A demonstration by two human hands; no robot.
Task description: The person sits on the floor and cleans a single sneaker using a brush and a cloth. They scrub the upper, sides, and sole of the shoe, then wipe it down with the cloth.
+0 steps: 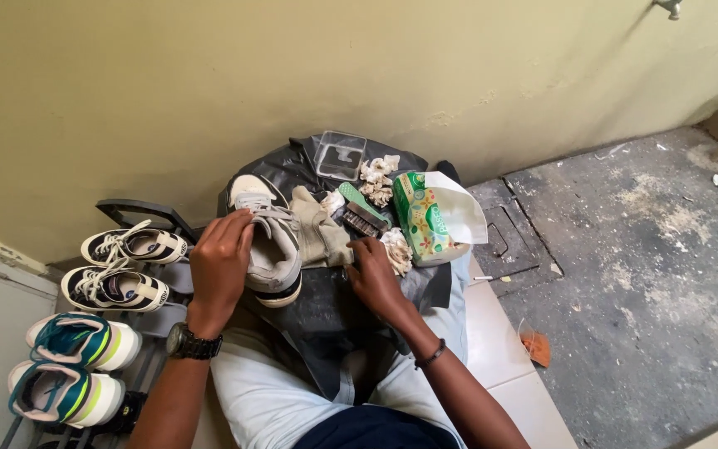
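Note:
A grey and white sneaker (272, 229) with a black sole stripe lies on a black sheet (326, 308) over my lap. My left hand (219, 264), with a black watch on the wrist, rests its fingers on the sneaker's side and laces. My right hand (373, 278) lies on the sheet with its fingertips at the edge of a beige cloth (319, 233) beside the sneaker. I cannot tell whether it pinches the cloth. A green-handled brush (363, 212) lies just beyond the cloth.
A green tissue pack (421, 218) with a white sheet sticking out, crumpled tissues (376, 179) and a clear plastic lid (341, 155) sit near the wall. A rack (155, 216) at left holds black-and-white sneakers (130, 247) and teal-and-white sneakers (81, 341). Rough concrete floor (641, 249) spreads right.

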